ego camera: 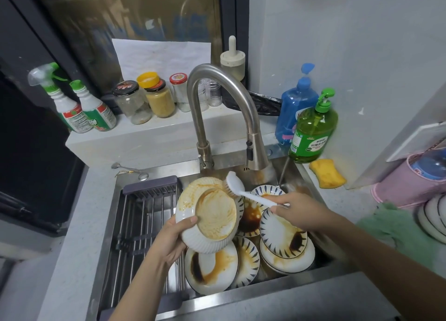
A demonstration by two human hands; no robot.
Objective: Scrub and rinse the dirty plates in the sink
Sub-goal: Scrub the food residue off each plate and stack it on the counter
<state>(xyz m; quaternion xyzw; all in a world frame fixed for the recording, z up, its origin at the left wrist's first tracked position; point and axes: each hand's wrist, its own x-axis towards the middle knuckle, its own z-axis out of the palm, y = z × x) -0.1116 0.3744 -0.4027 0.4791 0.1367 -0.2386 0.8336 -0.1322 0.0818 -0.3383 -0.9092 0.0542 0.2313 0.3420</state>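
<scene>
A: From the head camera, what does the left hand point(169, 238) hold?

B: It grips a white ribbed plate point(207, 214), thumb over the near rim and fingers point(173, 253) curled under it. The plate is tilted up over the sink point(241, 294), smeared with orange-brown sauce.

A: And the right hand point(299, 212)?

B: Its fingers are closed round the handle of a white brush point(243, 190). The bristles touch the far edge of the held plate.

A: Where are the other plates?

B: In the basin, stacked and overlapping. A white plate with dark and orange stains point(212, 270) lies just under the held one. Beside it, to the right, a blue-patterned plate point(282, 233) sits on a small stack, with a dark smear. Another patterned plate point(265, 191) lies farther back, below the tap.

A: The tap?

B: The curved steel tap point(217, 98) arches over the basin, its head above the far plates. Whether water runs from it is hard to tell.

A: Anything else nearby?

B: A rack point(144, 224) spans the left part of the sink. On the bench at the right stand a green soap bottle point(313, 130) and a blue bottle point(296, 105), with a yellow sponge point(327, 173) just beside them. Jars point(144, 101) and two spray bottles point(79, 103) line the ledge behind.
</scene>
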